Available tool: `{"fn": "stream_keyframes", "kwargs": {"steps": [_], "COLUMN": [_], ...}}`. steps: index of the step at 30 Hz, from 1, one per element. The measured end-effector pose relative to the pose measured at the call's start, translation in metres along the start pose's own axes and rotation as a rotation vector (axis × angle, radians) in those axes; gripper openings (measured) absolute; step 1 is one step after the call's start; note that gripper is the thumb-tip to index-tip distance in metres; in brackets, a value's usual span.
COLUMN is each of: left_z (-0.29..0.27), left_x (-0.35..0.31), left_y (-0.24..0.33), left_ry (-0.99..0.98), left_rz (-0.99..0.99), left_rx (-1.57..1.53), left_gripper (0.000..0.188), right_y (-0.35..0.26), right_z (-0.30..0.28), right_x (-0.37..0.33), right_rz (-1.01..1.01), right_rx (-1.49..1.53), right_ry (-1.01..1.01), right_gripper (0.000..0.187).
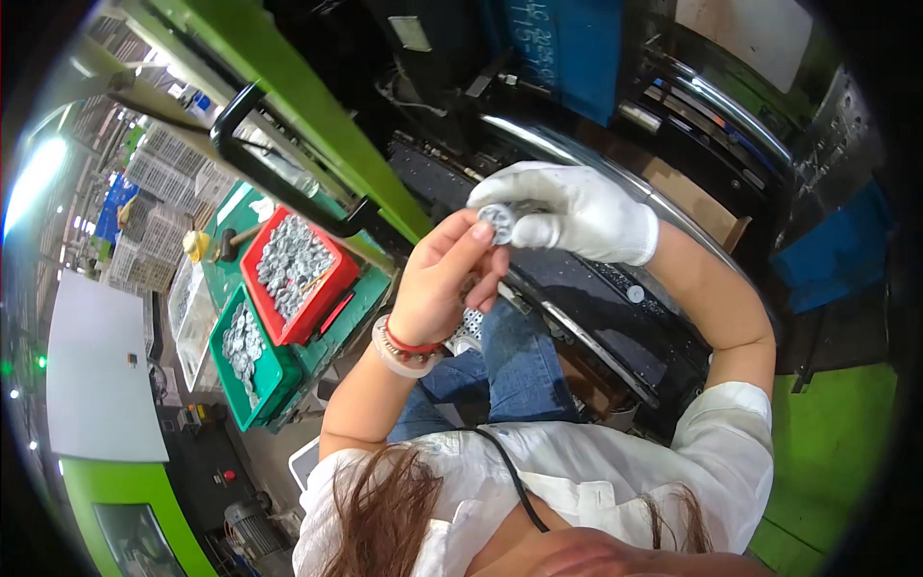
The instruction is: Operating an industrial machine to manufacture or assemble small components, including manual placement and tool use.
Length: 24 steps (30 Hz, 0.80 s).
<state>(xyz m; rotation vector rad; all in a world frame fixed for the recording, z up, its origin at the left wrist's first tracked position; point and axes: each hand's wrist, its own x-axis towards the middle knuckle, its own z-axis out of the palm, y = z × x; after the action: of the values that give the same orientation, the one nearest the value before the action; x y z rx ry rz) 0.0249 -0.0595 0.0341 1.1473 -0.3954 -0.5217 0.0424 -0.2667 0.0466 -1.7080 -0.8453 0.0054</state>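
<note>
A small round grey part with holes through its face (498, 221) is held up at chest height over the dark machine bed. My left hand (447, 274), bare and with bracelets at the wrist, pinches its near-left edge between thumb and forefinger. From the other side, my right hand (577, 212) in a white glove grips it with thumb and curled fingers. Whether more parts sit inside the glove's grip, I cannot tell. Another small round grey piece (636, 293) lies on the machine bed below my right forearm.
Left, a red tray (332, 298) and a green tray (272, 394) of grey parts stand on a green table (341, 332). A hammer (229, 248) and yellow bottle (196, 246) lie beyond. A black handle (226, 125) juts nearby; a shiny bar (567, 154) crosses behind my glove.
</note>
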Motion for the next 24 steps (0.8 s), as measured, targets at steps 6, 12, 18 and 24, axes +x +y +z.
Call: {"fn": "stream_keyframes", "kwargs": {"steps": [6, 12, 18, 24], "left_z": [0.002, -0.014, -0.083, -0.134], "left_x": [0.007, 0.002, -0.049, -0.086], "left_y": [-0.01, -0.032, -0.08, -0.126], "left_ry": [-0.026, -0.048, 0.043, 0.614], "left_rz": [-0.095, -0.133, -0.223, -0.095], "left_rx": [-0.211, -0.134, -0.64, -0.871], "left_gripper": [0.022, 0.037, 0.03, 0.024], "right_y": [0.0, 0.006, 0.096, 0.174], "right_z": [-0.001, -0.056, -0.242, -0.324], "right_x": [-0.009, -0.008, -0.021, -0.019], "right_rz": [-0.077, -0.066, 0.054, 0.117], "right_rx": [-0.216, -0.219, -0.22, -0.475], "right_ry": [0.053, 0.427, 1.073, 1.208], "right_gripper": [0.039, 0.03, 0.047, 0.048]}}
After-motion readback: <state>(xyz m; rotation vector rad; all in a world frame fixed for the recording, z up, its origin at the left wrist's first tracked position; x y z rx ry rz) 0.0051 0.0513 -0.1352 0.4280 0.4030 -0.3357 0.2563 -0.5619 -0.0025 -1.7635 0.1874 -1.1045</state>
